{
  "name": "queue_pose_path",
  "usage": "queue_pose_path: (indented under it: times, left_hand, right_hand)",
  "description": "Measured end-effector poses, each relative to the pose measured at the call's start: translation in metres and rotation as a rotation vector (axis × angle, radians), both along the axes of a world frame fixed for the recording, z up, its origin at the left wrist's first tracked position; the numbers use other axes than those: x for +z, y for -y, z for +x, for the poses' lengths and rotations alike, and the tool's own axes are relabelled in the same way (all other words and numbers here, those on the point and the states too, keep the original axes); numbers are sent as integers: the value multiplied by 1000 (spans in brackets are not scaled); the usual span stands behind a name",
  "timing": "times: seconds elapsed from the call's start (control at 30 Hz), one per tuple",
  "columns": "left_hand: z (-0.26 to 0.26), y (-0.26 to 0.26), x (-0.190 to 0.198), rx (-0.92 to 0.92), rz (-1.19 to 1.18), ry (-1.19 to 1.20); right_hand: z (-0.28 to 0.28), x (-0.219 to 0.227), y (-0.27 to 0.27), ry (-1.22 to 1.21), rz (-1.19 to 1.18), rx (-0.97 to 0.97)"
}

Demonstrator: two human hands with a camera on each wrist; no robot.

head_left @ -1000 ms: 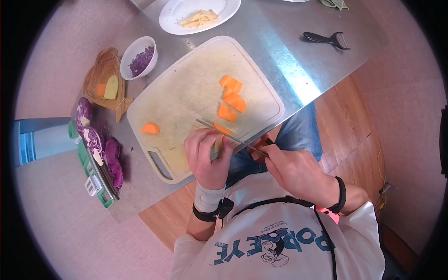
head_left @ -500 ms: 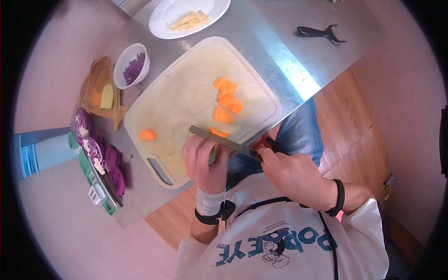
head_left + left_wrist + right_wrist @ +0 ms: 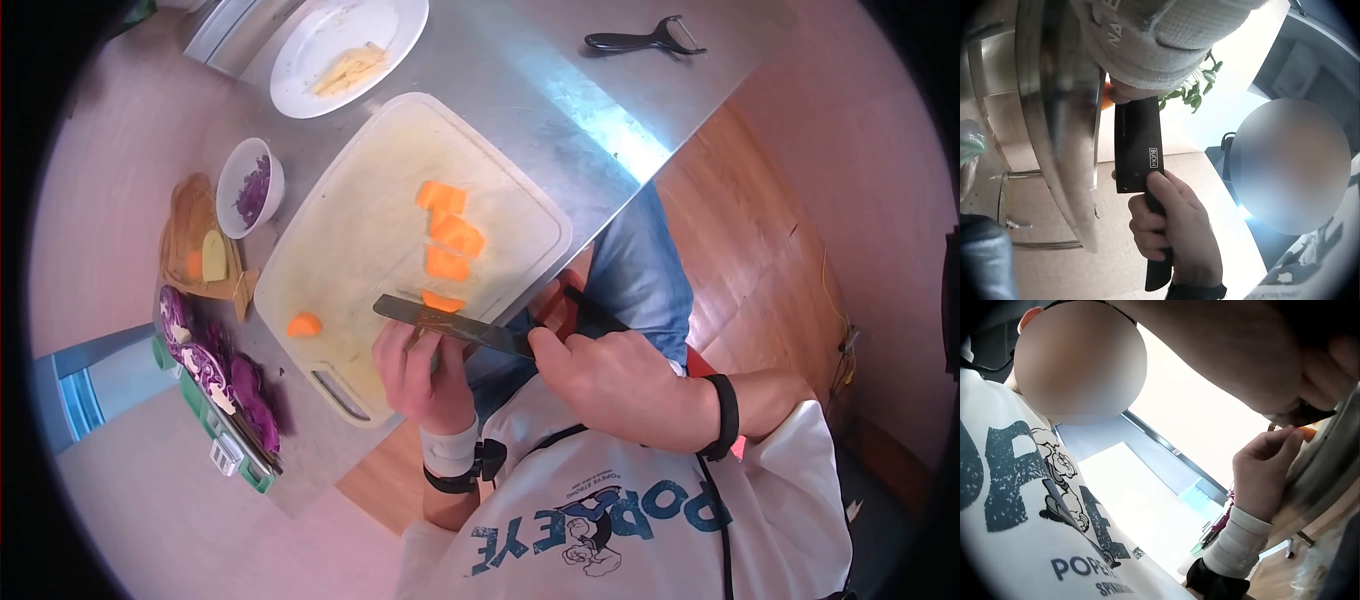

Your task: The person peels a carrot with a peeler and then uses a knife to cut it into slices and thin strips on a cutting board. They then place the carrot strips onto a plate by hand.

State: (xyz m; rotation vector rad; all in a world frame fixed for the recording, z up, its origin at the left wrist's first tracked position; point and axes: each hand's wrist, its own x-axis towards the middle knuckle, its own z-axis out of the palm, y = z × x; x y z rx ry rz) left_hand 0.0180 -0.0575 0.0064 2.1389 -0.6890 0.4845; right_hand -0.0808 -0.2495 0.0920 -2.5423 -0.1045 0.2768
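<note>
My right hand (image 3: 620, 390) grips the black handle of a broad-bladed kitchen knife (image 3: 460, 327), seen from the side in the left wrist view with the hand (image 3: 1179, 228) round its handle. The blade lies across the near side of the cutting board (image 3: 350, 210), along the fingertips of my left hand (image 3: 425, 380). Those fingers are bent, and in the right wrist view thumb and fingertips pinch at a carrot piece (image 3: 1308, 433). Just past the blade shows a carrot slice (image 3: 442, 300). Several flat carrot pieces (image 3: 455, 235) lie farther up the board, and a carrot end (image 3: 304, 325) at its left.
A white plate of pale strips (image 3: 295, 85), a bowl of shredded purple cabbage (image 3: 225, 190) and a wicker basket (image 3: 180, 240) stand beyond the board. Cut purple cabbage (image 3: 250, 395) and a green slicer (image 3: 258, 478) lie left. A black peeler (image 3: 625, 42) lies far right.
The head view has shifted, so the board sits lower and farther left. The knife blade has turned from edge-on to showing its broad face, still beside the left fingertips.
</note>
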Motion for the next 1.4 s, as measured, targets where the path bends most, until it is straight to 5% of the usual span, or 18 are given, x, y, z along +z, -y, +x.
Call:
queue_pose_path:
  times: [1.4]
  left_hand:
    - [2, -2, 2, 5, -19, -26]
  right_hand:
    - [31, -5, -20, 192, -197, -11]
